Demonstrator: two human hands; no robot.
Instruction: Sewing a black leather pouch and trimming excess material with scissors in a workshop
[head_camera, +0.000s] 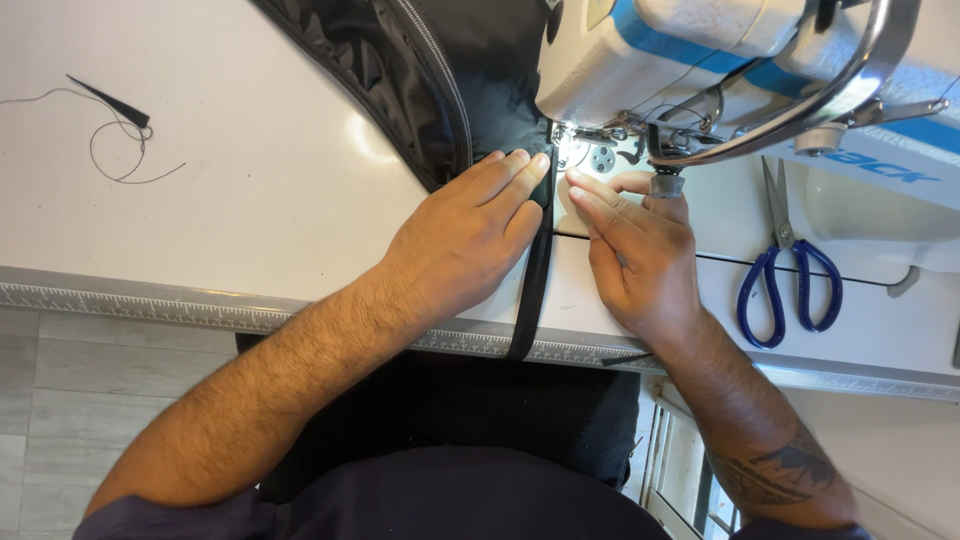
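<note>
Flat on the white desk (250, 200), the left hand (465, 235) presses black fabric (470, 70) with open grip, fingertips at the strap (535, 275), which runs from 12 to 6 o'clock between the hands. At 3 o'clock of it, the right hand (640, 255) rests open-fingered below the sewing machine (700, 60); blue scissors (785, 275) lie farther right.
</note>
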